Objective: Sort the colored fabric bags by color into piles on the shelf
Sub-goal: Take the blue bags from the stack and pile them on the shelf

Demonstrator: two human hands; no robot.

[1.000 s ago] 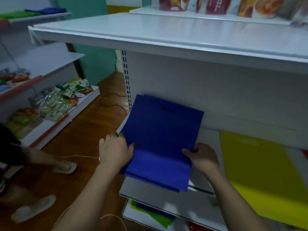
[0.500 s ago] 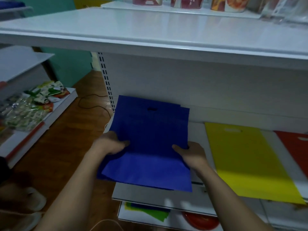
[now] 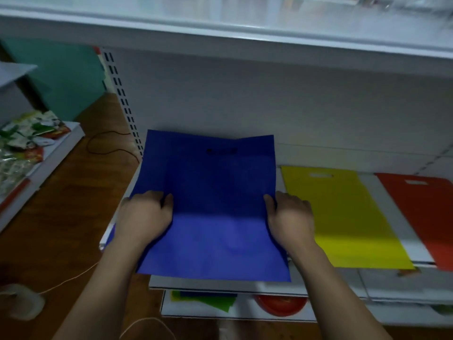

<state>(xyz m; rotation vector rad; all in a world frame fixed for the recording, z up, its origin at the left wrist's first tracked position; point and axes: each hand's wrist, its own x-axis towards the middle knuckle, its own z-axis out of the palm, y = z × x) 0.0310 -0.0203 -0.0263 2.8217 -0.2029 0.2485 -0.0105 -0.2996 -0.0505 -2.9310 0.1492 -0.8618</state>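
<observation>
A blue fabric bag (image 3: pixel 213 204) lies flat at the left end of the white shelf (image 3: pixel 382 278), its handle cutout at the far end. My left hand (image 3: pixel 144 214) grips the bag's left edge, thumb on top. My right hand (image 3: pixel 289 217) grips its right edge the same way. To the right lies a yellow bag (image 3: pixel 343 217), and past it a red-orange bag (image 3: pixel 426 209) at the frame's edge. More blue fabric peeks out under the left corner.
A white shelf board (image 3: pixel 245 25) overhangs close above. On the lower shelf lie green and blue bags (image 3: pixel 206 300) and a red round thing (image 3: pixel 282 305). Left is wooden floor (image 3: pixel 61 217) with cords and a low shelf of snack packets (image 3: pixel 22 143).
The blue bag has been turned square to the shelf and laid flat. Both hands have shifted to its side edges. The view has swung right, bringing the red-orange bag into sight.
</observation>
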